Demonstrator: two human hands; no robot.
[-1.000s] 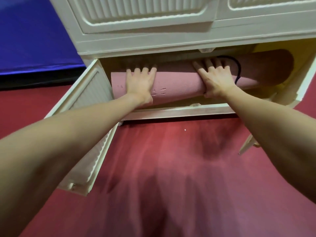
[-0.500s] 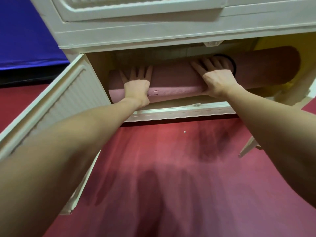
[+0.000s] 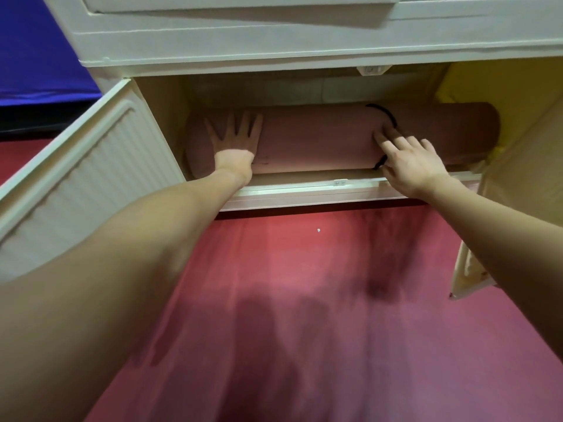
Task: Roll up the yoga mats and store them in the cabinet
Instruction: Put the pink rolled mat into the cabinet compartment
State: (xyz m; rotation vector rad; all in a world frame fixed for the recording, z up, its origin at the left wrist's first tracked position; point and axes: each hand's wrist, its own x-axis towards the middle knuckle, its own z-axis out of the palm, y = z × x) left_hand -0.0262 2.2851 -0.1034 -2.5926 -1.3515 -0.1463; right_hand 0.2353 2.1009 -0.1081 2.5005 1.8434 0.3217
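A rolled pink mat [image 3: 320, 138], bound by a black band [image 3: 388, 117], lies lengthwise inside the lower compartment of the cabinet [image 3: 274, 41], whose left door [image 3: 91, 166] stands open. The left hand [image 3: 236, 141] presses flat on the mat with fingers spread; the right hand [image 3: 408, 159] touches it near the band with straight fingers.

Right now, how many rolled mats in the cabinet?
1. The pink rolled mat lies lengthwise in the lower compartment of the cabinet, left hand flat on it, right hand by its black strap. Others may be hidden behind it.
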